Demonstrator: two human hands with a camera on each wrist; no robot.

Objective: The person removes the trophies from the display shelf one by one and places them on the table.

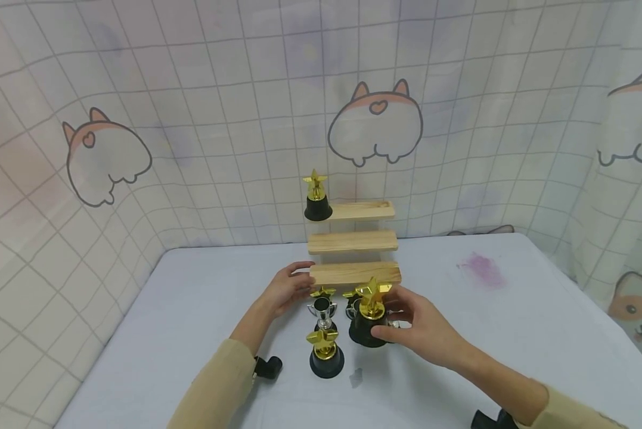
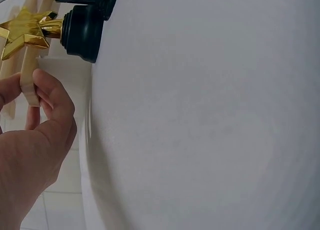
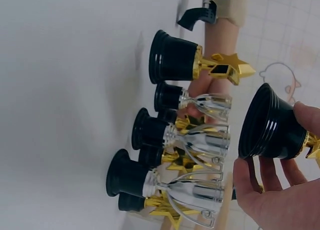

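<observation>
My right hand [image 1: 422,328] holds a gold star trophy [image 1: 365,329] by its black base, raised above the table; the right wrist view shows the hollow underside of this trophy [image 3: 272,122]. With thumb and fingers, my left hand [image 1: 288,291] pinches the left end of the lowest wooden shelf [image 1: 355,273], and the left wrist view shows that plank end [image 2: 29,82] between the fingertips. Below the shelf stand another gold star trophy [image 1: 326,360] and a silver cup trophy [image 1: 323,310]. More silver cups [image 3: 200,192] and gold stars [image 3: 172,210] stand beyond, partly hidden in the head view.
A gold star trophy [image 1: 318,205] stands at the left end of the top shelf [image 1: 360,210]. The middle shelf [image 1: 353,241] lies between the top and lowest ones. A white cloth covers the table [image 1: 208,286], with a pink stain [image 1: 483,269] at right. A patterned curtain [image 1: 235,149] hangs behind.
</observation>
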